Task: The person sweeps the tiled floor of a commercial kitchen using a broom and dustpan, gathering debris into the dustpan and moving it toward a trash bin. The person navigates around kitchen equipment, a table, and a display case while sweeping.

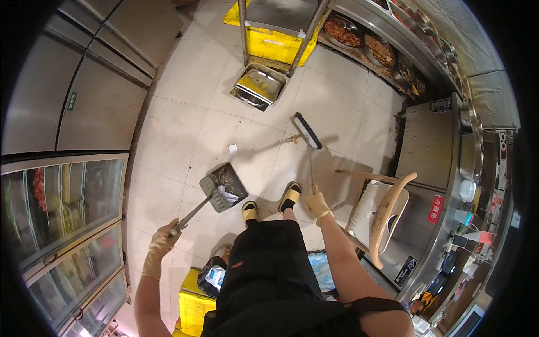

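Note:
My left hand (163,236), in a pale rubber glove, grips the top of the long handle of a grey dustpan (214,201). The pan rests on the tiled floor with dark debris and crumpled paper (227,195) inside it. My right hand (316,201), gloved the same way, is closed around the handle of a broom (307,131). Its white head with black bristles lies against the floor ahead of my feet. Between broom and dustpan are a small white scrap (233,149) and a brownish bit of litter (293,139).
Stacked metal pans (260,86) sit on the floor before a yellow crate (271,46). A wooden chair (374,215) stands at right, beside steel cabinets (425,143). Glass-door coolers (71,202) line the left. Another yellow crate (196,301) and a black bag (212,276) are near my legs.

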